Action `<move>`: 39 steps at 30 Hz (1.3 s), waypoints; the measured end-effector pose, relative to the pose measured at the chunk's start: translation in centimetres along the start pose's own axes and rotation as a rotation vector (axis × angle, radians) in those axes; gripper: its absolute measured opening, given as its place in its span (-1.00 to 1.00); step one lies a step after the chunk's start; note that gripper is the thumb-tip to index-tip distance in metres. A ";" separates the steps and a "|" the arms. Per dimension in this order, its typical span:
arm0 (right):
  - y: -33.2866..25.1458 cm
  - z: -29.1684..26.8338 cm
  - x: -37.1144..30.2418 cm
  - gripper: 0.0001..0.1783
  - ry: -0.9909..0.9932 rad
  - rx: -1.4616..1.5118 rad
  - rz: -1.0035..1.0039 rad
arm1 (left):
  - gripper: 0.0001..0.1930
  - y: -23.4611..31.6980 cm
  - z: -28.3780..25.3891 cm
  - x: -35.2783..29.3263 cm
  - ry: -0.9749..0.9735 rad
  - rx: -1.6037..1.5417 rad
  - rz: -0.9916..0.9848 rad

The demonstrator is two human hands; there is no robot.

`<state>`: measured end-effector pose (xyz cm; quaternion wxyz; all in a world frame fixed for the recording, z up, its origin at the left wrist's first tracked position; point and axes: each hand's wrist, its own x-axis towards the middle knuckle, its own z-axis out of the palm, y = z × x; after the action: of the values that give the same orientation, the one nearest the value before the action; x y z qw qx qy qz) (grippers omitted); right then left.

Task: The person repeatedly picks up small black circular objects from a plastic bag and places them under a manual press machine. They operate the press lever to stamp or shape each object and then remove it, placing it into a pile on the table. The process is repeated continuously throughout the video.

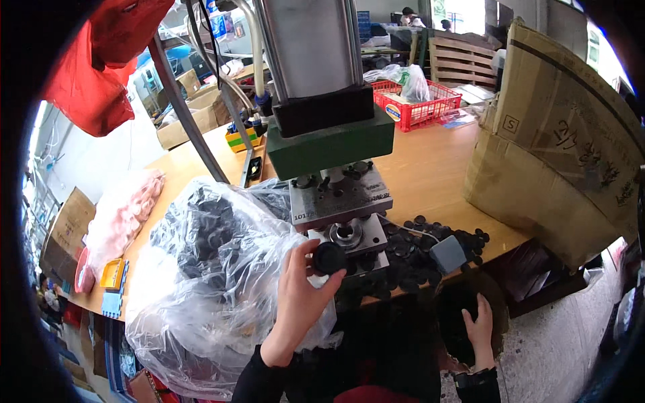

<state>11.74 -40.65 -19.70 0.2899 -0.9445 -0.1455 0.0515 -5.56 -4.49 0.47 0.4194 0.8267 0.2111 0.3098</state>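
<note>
My left hand [304, 285] pinches a round black cap-like part [329, 258] between thumb and fingers, just in front of a metal press. Behind that part is the press's lower die [347, 234], a steel block with a ring-shaped seat. Above it hangs the upper steel plate [341, 195], fixed under a green block [332, 146], with a gap between the two. My right hand [479, 324] is lower down on the right, thumb and fingers apart. It hovers over a dark opening [457, 305] below the table edge, and nothing shows in its grip.
Loose black discs [403, 252] lie right of the press around a grey-blue block [447, 254]. A clear plastic bag [222, 269] of black parts fills the left. A tall cardboard box [551, 148] stands at right; a red crate [416, 107] sits behind. A slanted metal post [185, 101] rises at left.
</note>
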 end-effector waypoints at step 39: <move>-12.7 0.4 10.9 -0.36 0.078 -0.457 -0.279 | -0.72 -2.6 -3.4 -4.5 -0.170 0.003 -0.003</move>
<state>18.96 -27.06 -13.04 0.0791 -0.9576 -0.2707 -0.0595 -11.36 -3.89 -1.60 0.4349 0.8505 0.1763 0.2375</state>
